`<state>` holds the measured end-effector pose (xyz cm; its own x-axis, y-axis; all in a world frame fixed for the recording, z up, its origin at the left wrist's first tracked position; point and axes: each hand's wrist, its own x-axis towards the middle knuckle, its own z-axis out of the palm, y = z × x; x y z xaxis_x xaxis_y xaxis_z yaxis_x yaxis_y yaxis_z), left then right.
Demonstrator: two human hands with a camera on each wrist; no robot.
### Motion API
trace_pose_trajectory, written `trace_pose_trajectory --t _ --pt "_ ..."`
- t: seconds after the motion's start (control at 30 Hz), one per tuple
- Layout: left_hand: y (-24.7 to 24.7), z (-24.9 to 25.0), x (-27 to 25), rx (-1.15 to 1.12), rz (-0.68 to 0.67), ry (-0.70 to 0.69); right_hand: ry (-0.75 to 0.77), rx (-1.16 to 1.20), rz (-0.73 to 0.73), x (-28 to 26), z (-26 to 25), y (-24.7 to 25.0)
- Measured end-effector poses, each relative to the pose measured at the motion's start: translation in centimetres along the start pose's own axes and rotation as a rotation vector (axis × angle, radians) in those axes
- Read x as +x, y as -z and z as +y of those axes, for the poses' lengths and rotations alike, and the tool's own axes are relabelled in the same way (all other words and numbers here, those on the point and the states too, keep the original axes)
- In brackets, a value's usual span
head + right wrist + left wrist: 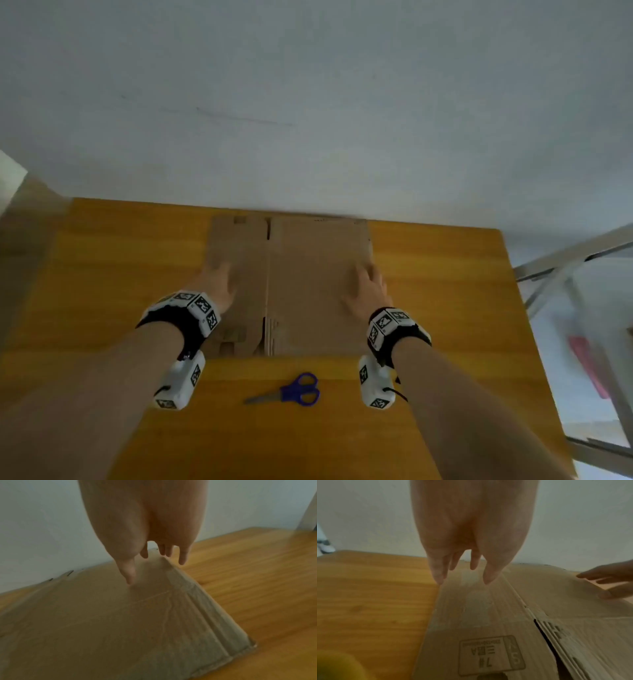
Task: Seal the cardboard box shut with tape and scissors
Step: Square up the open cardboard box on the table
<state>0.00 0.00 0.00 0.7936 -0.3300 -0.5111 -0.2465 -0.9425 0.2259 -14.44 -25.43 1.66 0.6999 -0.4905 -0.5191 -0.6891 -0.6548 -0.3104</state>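
Observation:
A flattened brown cardboard box lies on the wooden table, its far edge against the wall. My left hand rests on the box's left edge with straight fingers. My right hand lies flat near the box's right edge, fingers straight and touching the cardboard. A printed label shows on the box's near flap. Blue-handled scissors lie shut on the table in front of the box, between my wrists. I see no tape that I can identify.
A pale wall rises right behind the table. A metal frame and a white bin with something pink stand off the table's right edge. A blurred yellow object sits at the bottom left of the left wrist view.

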Motion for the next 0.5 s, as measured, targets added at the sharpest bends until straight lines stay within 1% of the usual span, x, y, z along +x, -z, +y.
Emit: trace_pose_trajectory --t 0.07,0.13,0.2,0.27,0.37,0.5 --pt "-0.3 -0.3 0.5 -0.064 0.009 0.093 -0.051 0.055 0.005 0.7 0.4 -0.2" --pt "-0.8 -0.6 0.7 -0.107 -0.018 0.162 -0.082 0.112 -0.014 1.2 0.8 -0.7" --pt "-1.2 -0.8 0.9 -0.133 -0.036 0.192 -0.089 0.165 -0.02 1.8 0.9 -1.2" --pt "-1.3 -0.9 0.9 -0.135 -0.043 0.191 -0.09 0.197 0.001 2.1 1.0 -1.5" --pt "-1.7 -0.9 1.0 -0.139 -0.028 0.217 -0.104 0.249 0.029 2.3 1.2 -1.7" --pt "-0.7 -0.5 1.3 -0.194 -0.014 0.316 -0.12 0.261 0.06 2.5 1.1 -1.2"
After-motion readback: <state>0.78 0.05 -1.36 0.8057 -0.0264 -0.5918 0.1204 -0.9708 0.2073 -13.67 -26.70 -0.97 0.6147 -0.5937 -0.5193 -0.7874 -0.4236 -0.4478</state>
